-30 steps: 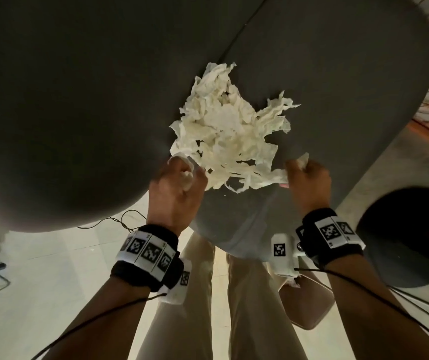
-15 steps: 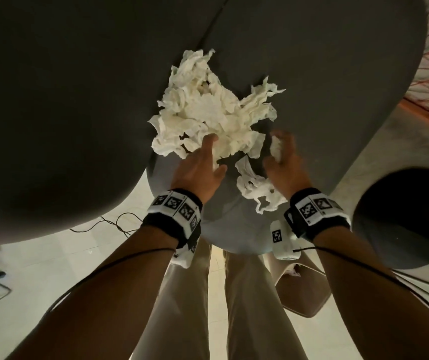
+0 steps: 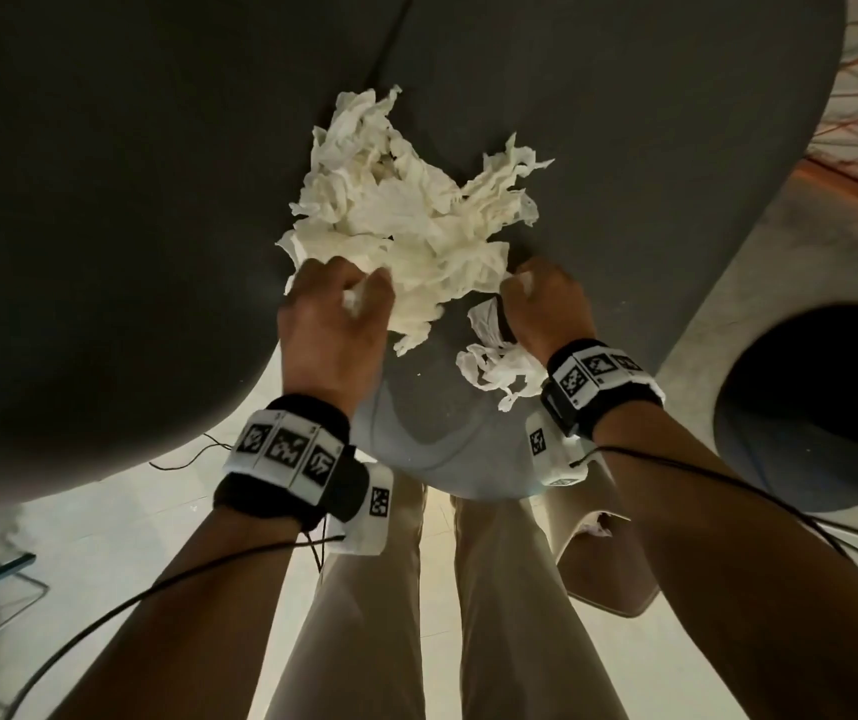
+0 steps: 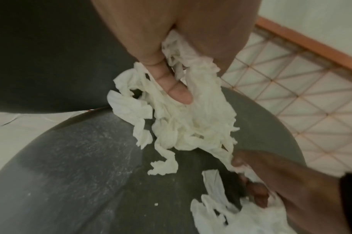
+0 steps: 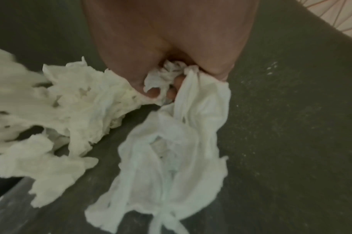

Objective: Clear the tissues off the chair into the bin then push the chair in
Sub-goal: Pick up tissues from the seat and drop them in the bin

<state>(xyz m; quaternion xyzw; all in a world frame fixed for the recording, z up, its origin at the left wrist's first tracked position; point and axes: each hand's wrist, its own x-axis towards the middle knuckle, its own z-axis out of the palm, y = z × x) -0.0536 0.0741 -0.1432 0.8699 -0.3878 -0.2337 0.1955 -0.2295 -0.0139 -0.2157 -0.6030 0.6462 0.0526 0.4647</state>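
Note:
A heap of crumpled white tissues lies on the dark grey chair seat. My left hand grips the heap's near left edge, fingers curled round a wad. In the left wrist view its thumb presses into the tissue bunch. My right hand grips the near right edge, and a torn tissue strip hangs from it toward the wrist. The right wrist view shows that hand closed on a wad, with the long strip trailing over the seat.
A large dark rounded surface overhangs the seat on the left. A beige container stands on the floor by my right leg. A dark round object sits at the right. Cables trail over the pale tiled floor.
The left hand, laid flat on the heap half a second ago, has curled round tissue. The right hand has closed on its wad. The heap has bunched between both hands.

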